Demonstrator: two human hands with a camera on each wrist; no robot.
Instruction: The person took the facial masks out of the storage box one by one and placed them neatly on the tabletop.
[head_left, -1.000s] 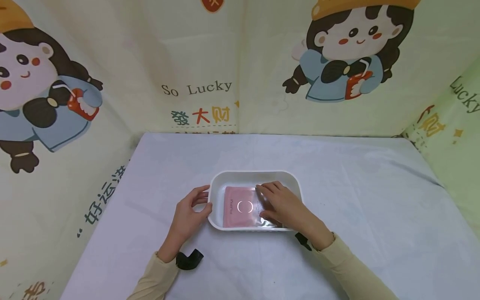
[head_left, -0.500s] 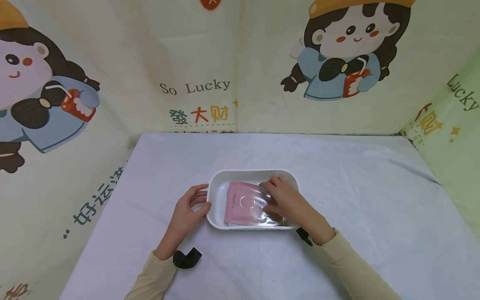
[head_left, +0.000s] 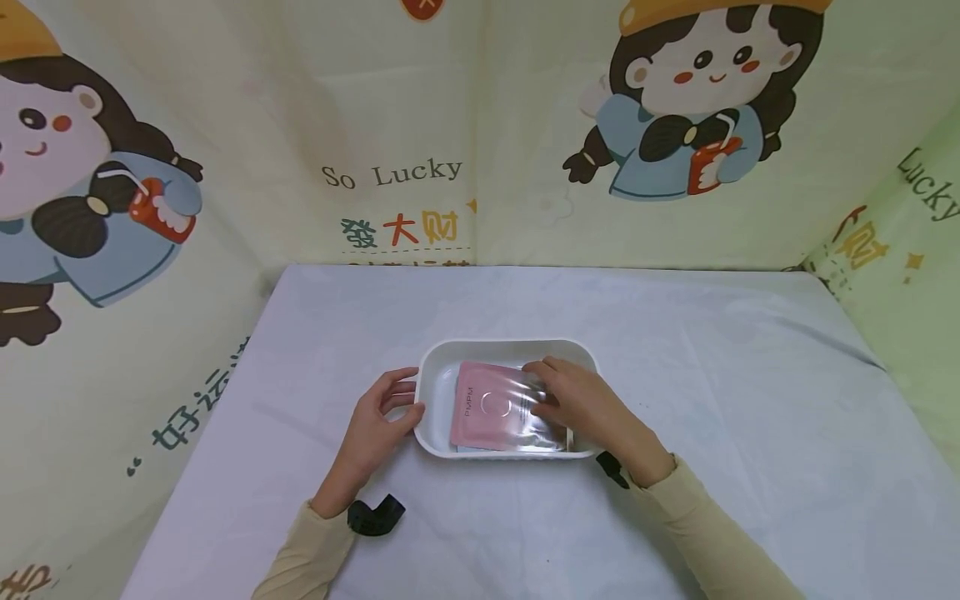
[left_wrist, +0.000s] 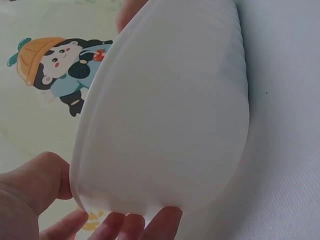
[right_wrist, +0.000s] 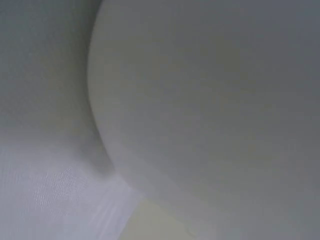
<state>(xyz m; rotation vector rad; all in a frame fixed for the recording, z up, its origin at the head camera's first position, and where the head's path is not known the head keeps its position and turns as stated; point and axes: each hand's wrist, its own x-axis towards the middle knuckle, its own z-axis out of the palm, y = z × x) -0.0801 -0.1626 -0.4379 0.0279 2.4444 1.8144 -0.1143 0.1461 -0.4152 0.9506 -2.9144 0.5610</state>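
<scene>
A white plastic tray [head_left: 435, 425] with rounded corners stands on the table. In it lies a flat pink sachet [head_left: 480, 417] printed PMPM, its right part shiny silver and its left end slightly turned. A pale edge shows under its lower left corner. My right hand [head_left: 581, 404] reaches over the tray's right end and pinches the sachet's right part; its fingertips are partly hidden. My left hand [head_left: 382, 421] holds the tray's left end, thumb at the rim and fingers against the outer wall, as the left wrist view shows. The right wrist view holds only the tray's blurred outer wall [right_wrist: 200, 110].
A white cloth [head_left: 712, 375] covers the table. Behind and beside it hangs a pale curtain [head_left: 525, 125] with cartoon figures and lettering. Black wrist camera mounts [head_left: 375, 515] sit at both wrists, close above the cloth.
From one second to half a second ago, the sachet's left end turned and shifted slightly right and up under my right hand. Since then little has moved. My left hand stays on the tray.
</scene>
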